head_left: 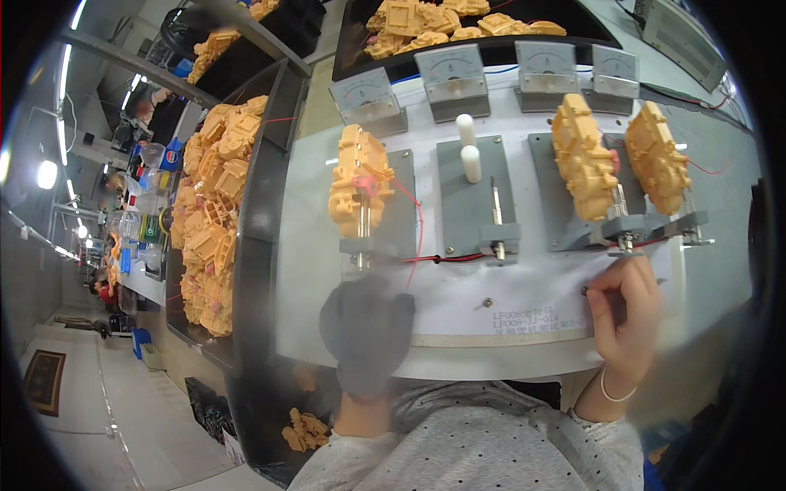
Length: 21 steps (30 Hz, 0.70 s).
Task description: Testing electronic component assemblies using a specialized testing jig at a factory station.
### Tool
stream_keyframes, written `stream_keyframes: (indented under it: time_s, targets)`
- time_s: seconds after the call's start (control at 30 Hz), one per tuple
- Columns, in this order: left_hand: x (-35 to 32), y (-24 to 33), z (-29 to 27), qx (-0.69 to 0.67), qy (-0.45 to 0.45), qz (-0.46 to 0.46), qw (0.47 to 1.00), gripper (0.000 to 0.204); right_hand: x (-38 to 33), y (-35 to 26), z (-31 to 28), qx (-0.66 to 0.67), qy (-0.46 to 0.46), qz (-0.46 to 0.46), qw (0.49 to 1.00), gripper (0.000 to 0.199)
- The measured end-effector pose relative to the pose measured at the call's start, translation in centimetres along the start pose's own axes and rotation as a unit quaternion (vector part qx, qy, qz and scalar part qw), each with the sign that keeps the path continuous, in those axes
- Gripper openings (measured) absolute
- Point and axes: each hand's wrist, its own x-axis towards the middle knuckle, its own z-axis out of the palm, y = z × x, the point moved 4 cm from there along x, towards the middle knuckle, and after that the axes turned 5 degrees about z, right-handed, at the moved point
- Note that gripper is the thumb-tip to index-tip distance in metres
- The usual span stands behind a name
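Note:
My left hand [366, 327], in a dark glove, rests curled at the front of a white test bench [532, 307], just below an orange plastic housing [359, 180] mounted on the leftmost grey fixture. My right hand [626, 311], bare with a thin wristband, is curled on the bench beneath the third fixture's front clamp [625, 231], fingertips by a small dark button. Two more orange housings [583, 155] [657, 155] sit on the right fixtures. The second fixture [479, 196] holds only white pegs.
Analogue meters [450, 74] line the back of the bench. A long dark bin [214, 204] of orange housings runs along the left, another tray [442, 24] sits behind. Red wires [419, 221] cross the bench. A further orange part [304, 430] lies low near my lap.

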Motion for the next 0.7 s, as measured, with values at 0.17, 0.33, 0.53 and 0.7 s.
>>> stream_keyframes:
  time_s: [0.17,0.33,0.53,0.7]
  targets:
    - [3.6,2.2,-4.6,-0.155,0.109,0.025,0.982,0.024,0.1,0.4,0.3,0.235,0.08,0.019,0.969,0.048]
    - [14.3,12.8,1.2,-0.163,-0.224,0.219,0.936,0.041,0.5,0.8,0.1,0.351,0.031,0.037,0.935,0.054]
    - [17.2,13.3,7.7,-0.081,-0.464,0.19,0.861,0.051,0.1,0.9,-0.2,0.284,0.02,-0.054,0.957,0.039]
    - [28.2,9.3,5.9,-0.25,-0.164,0.316,0.9,0.03,0.4,-0.2,-0.6,0.26,-0.007,-0.015,0.966,0.051]
